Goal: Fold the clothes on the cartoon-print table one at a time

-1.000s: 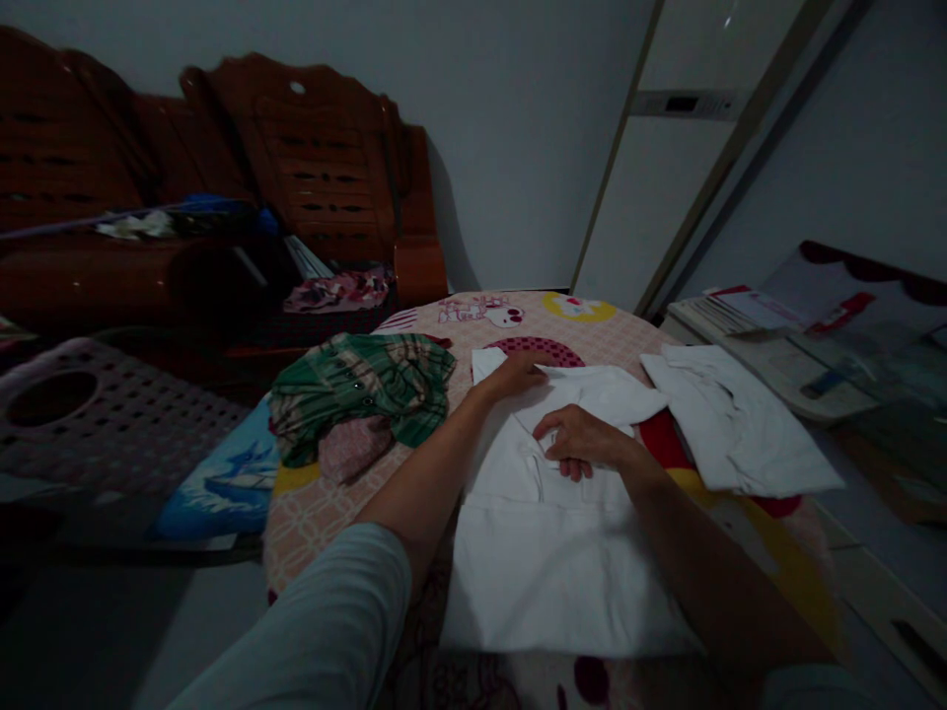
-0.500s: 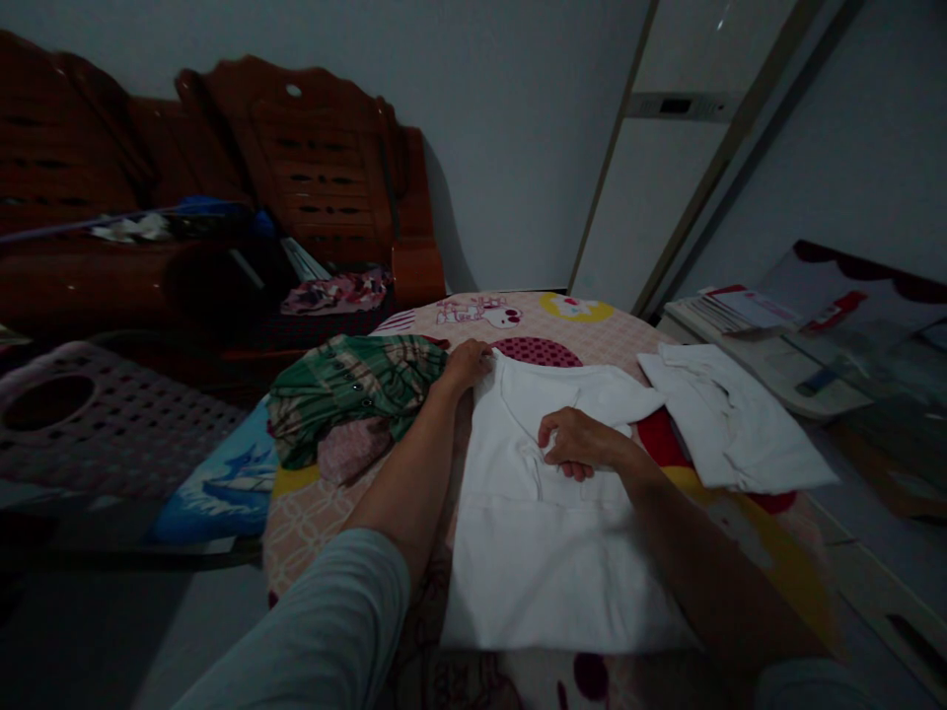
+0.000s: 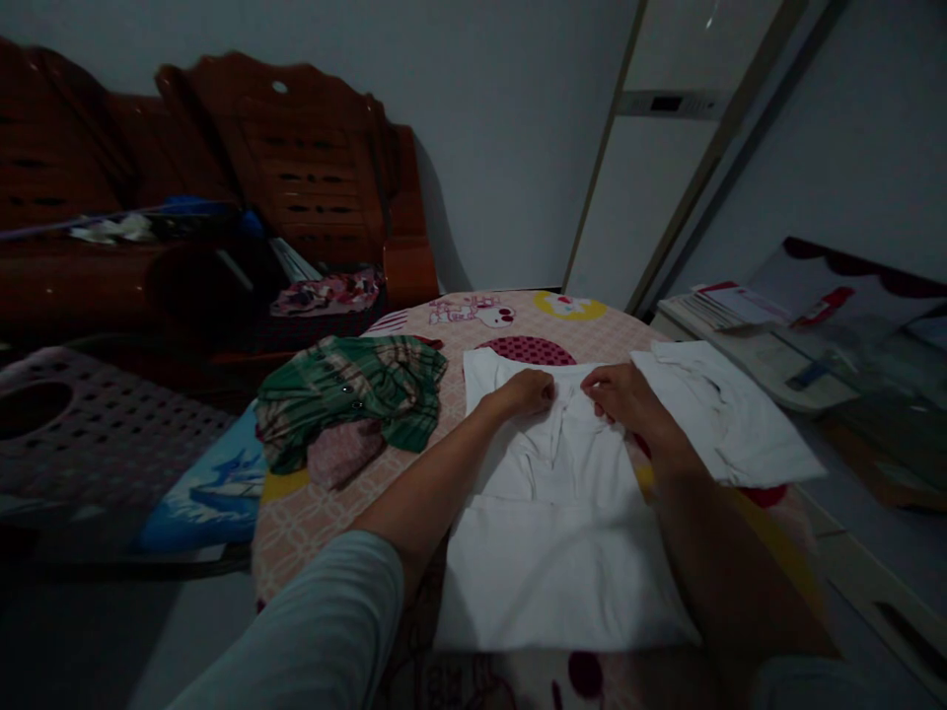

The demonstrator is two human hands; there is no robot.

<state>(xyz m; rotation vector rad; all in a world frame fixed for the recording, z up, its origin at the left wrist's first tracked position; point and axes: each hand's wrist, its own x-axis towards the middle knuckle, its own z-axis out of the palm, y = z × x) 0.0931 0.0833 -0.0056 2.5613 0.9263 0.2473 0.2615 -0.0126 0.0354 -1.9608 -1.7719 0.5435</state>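
We note a wooden seat [image 3: 311,187] at upper left. Left of centre, a green plaid cloth [image 3: 370,380] lies against a pink cloth [image 3: 344,454], both on the patterned tablecloth [image 3: 307,523]. At centre to lower centre we find the white garment [image 3: 547,572], laid out and creased. The left hand [image 3: 529,394] is curled narrow, pinching its fabric near the upper edge; the right hand [image 3: 625,394] — just beside — pinches the same fabric between thumb and fingers. Right of centre, we record a folded white piece [image 3: 725,419].
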